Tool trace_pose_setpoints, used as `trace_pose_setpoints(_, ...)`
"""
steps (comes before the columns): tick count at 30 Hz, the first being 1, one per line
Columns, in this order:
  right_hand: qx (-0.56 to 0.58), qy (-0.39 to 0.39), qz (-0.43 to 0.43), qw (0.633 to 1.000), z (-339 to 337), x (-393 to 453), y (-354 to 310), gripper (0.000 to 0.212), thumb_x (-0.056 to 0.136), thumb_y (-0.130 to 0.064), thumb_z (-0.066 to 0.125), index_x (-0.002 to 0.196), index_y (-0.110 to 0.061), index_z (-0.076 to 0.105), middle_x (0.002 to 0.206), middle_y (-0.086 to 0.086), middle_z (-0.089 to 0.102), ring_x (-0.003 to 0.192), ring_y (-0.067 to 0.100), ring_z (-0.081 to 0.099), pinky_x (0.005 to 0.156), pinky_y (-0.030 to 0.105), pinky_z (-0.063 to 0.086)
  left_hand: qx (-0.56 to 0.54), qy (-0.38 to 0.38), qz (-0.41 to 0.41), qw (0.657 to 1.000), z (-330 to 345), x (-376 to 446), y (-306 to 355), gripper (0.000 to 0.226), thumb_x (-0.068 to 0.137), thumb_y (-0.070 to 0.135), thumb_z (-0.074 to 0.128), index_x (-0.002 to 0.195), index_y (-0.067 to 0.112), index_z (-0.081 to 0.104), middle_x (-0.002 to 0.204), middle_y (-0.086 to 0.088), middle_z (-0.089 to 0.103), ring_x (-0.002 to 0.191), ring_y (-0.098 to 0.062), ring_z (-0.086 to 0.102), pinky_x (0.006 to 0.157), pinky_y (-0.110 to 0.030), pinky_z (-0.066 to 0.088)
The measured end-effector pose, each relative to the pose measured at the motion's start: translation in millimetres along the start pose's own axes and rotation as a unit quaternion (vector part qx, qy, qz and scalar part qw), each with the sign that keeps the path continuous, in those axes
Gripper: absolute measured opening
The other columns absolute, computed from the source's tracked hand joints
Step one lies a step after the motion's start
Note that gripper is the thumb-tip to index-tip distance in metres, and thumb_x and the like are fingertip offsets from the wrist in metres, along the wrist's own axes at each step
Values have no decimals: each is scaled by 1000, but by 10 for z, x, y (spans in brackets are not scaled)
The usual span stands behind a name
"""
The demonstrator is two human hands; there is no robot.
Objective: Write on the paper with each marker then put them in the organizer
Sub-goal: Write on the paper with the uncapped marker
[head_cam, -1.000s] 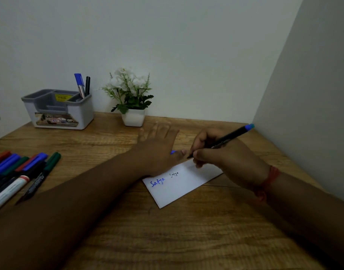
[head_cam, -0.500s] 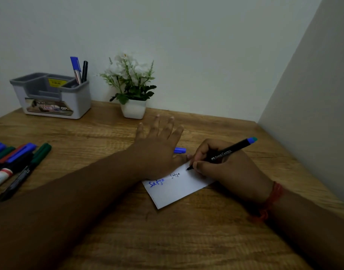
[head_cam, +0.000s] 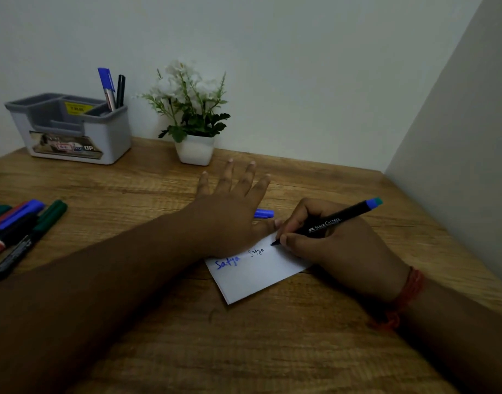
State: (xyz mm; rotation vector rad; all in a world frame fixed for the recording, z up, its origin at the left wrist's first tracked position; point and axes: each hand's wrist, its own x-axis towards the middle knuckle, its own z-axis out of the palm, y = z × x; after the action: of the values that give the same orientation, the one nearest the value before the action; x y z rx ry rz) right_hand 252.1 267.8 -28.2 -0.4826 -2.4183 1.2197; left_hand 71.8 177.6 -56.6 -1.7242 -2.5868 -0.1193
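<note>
A white paper (head_cam: 255, 275) lies on the wooden table with one blue word and one small dark word on it. My left hand (head_cam: 229, 211) lies flat with spread fingers on the paper's far left corner. My right hand (head_cam: 329, 245) grips a black marker with a blue end (head_cam: 335, 220), its tip touching the paper to the right of the dark word. A blue cap (head_cam: 264, 213) lies on the table just behind my left hand. A grey organizer (head_cam: 73, 129) stands at the back left, holding a blue-capped pen (head_cam: 106, 86) and a black pen (head_cam: 120, 91).
Several markers (head_cam: 19, 223) in blue, green, red and black lie in a row at the left edge. A small potted plant (head_cam: 194, 120) with white flowers stands at the back by the wall. A wall (head_cam: 457, 137) closes the table's right side.
The marker tip has come down from above the paper's far edge onto the sheet. The view has shifted a little, so the organizer and loose markers sit further left.
</note>
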Motion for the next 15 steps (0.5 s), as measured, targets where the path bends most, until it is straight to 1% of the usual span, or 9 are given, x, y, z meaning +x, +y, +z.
trace_pose_setpoints(4,-9,-5,6,1000,-13,-8,-4,7,84,-2,73,80,-8,71,93,-5,78,102,-9,67,84,8,52,-2,4,-2,1000,10,10,-11,86,83,78,11,151,35,-19,159,3,-31,143,-27,-33,114,-65,-6)
trace_pose_setpoints(8,-8,-4,15,1000,-12,2,-4,4,85,-5,72,83,-8,71,95,-6,78,102,-10,68,85,9,53,-4,4,0,1000,6,10,-7,86,84,78,12,151,35,-19,159,3,-31,143,-28,-33,114,-65,-6)
trace_pose_setpoints(13,-4,13,21,1000,-8,5,-3,3,85,-4,72,84,-6,71,92,-4,78,97,-9,69,80,8,53,-8,6,-4,1000,3,3,-4,87,83,79,12,152,35,-18,159,4,-31,144,-27,-32,115,-64,-6)
trace_pose_setpoints(15,-12,10,23,1000,-8,3,-8,3,85,-5,72,83,-6,71,90,-6,77,94,-11,69,75,7,52,-9,5,-2,1000,0,1,2,86,84,78,14,152,35,-19,158,4,-32,143,-27,-33,115,-64,-7)
